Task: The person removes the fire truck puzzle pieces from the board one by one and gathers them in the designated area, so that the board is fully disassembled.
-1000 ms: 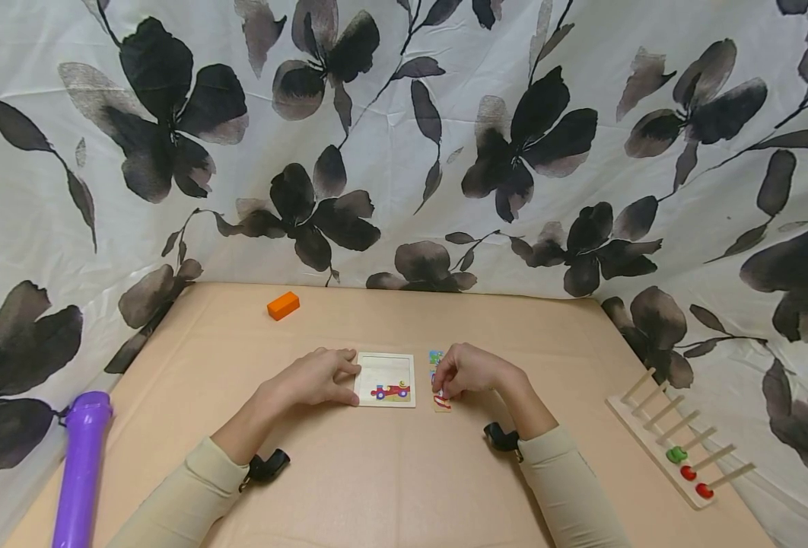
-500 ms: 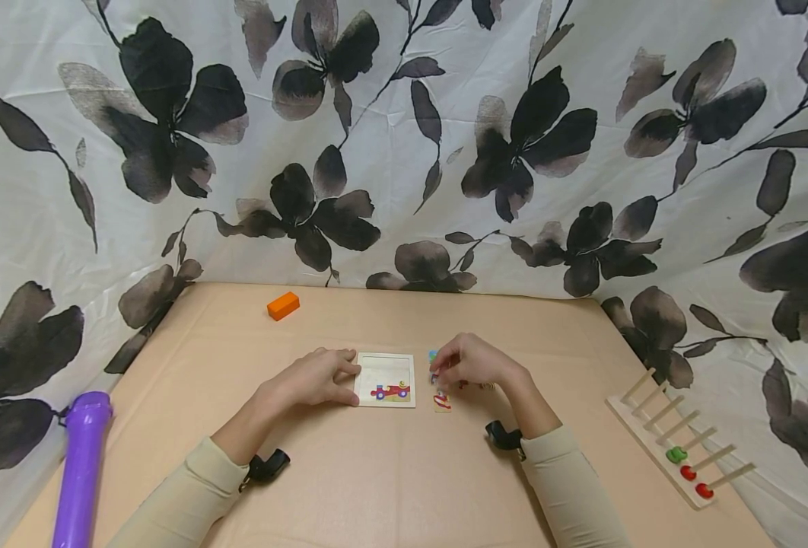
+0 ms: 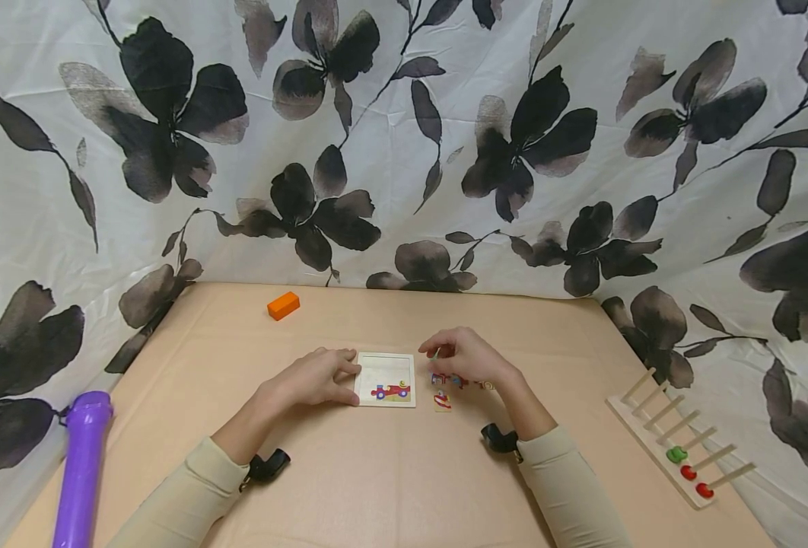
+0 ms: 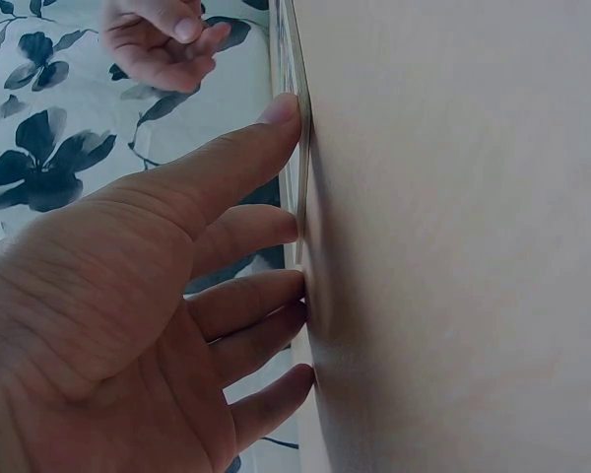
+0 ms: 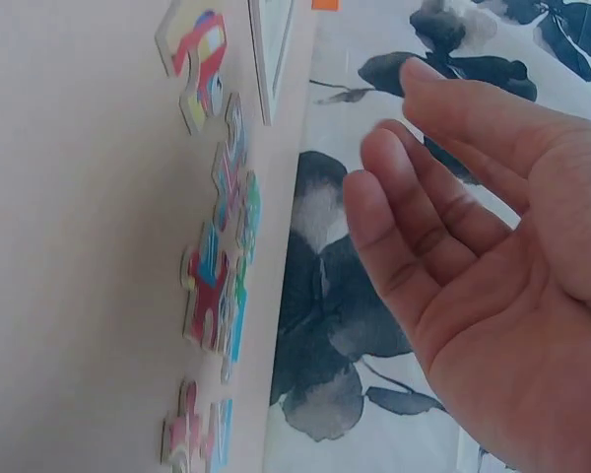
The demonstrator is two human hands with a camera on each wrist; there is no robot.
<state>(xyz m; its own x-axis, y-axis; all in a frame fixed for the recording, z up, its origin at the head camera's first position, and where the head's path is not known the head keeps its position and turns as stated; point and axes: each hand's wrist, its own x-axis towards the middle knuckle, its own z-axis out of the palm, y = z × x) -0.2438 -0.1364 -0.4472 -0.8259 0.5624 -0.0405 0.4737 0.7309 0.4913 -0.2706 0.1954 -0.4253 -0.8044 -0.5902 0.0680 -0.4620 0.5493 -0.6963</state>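
My left hand (image 3: 322,377) rests at the left edge of a small white puzzle tray (image 3: 386,365), its extended thumb and fingers touching the edge. A picture of a red and blue truck (image 3: 391,391) shows at the tray's lower right. To the right of the tray, my right hand (image 3: 469,358) hovers over loose puzzle pieces (image 3: 440,400), fingers loosely bent and apart from the thumb. In the right wrist view, nothing shows between the fingers of the right hand (image 5: 473,227), and several colourful jigsaw pieces (image 5: 209,296) lie beside it. The hand partly hides some pieces in the head view.
An orange block (image 3: 284,306) lies near the table's back left. At the left edge stands a purple tube (image 3: 84,464). A wooden peg board (image 3: 657,445) with green and red pieces sits at the right. Floral fabric (image 3: 404,152) hangs behind the table.
My right hand has moved from the nearest loose piece toward the far end of the group, uncovering more puzzle pieces. My left hand and the tray have stayed still.
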